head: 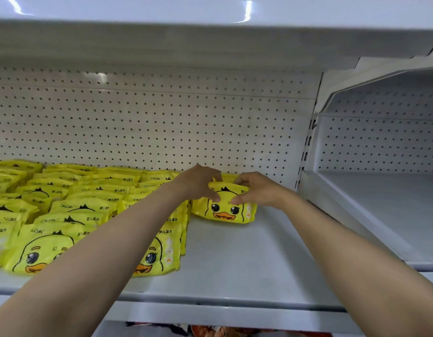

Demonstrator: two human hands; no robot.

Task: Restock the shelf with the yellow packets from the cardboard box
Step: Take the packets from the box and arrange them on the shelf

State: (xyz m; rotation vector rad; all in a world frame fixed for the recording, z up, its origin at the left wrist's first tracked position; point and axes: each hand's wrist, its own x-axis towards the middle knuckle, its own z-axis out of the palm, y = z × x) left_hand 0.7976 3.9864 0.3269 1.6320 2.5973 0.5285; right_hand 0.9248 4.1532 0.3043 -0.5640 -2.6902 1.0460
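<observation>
Both grips pinch one glossy yellow plastic packet with a duck face [225, 205] at its top edge, left hand [198, 182] and right hand [256, 190], standing it at the back of the white metal shelf [235, 259]. Rows of yellow packets [72, 210] fill the left; right part bare, so likely partway done. Cardboard box not visible.

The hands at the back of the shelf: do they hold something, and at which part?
Both hold one yellow packet. The left hand pinches its upper left edge, the right hand its upper right edge.
</observation>
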